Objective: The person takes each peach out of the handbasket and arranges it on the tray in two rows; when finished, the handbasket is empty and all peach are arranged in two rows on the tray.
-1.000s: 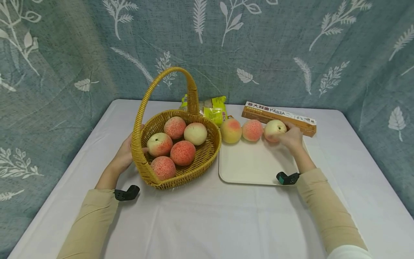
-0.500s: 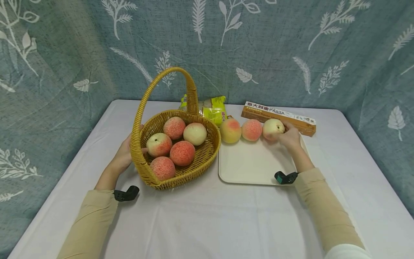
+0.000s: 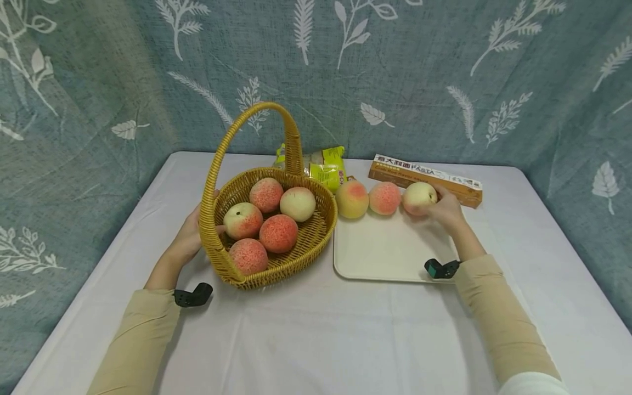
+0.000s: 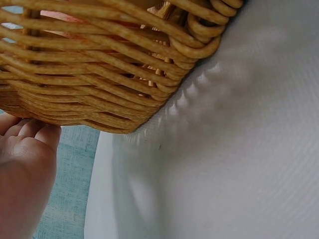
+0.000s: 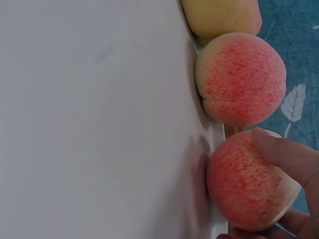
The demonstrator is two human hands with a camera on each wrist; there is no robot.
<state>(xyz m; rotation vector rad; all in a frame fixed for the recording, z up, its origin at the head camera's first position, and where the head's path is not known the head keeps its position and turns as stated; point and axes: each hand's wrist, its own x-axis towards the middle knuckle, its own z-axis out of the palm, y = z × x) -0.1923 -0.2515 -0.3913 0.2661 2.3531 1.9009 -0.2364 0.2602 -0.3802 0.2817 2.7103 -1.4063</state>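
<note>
My left hand (image 3: 186,237) grips the near left side of a golden wicker basket (image 3: 291,266), its thumb over the rim by the handle. Inside lie several peaches, including a deep pink one (image 3: 278,233) and a pale one (image 3: 298,204). In the left wrist view, fingertips (image 4: 35,130) meet the basket's woven wall (image 4: 94,74). My right hand (image 3: 446,213) holds a cream-and-pink peach (image 3: 417,198) at the back of a white tray (image 3: 390,247). Its thumb (image 5: 279,149) lies across that peach in the right wrist view. A pink peach (image 3: 385,198) and a yellow-red peach (image 3: 352,199) sit left of it.
Behind the tray lies a brown and white pasta box (image 3: 424,180). A yellow-green packet (image 3: 326,167) is partly hidden behind the basket handle (image 3: 217,164). A patterned curtain (image 3: 405,71) hangs along the back of the white-covered table (image 3: 316,340).
My right hand and its peach shift slightly left, then back right, opening a small gap from the middle peach. The left hand and basket stay nearly still.
</note>
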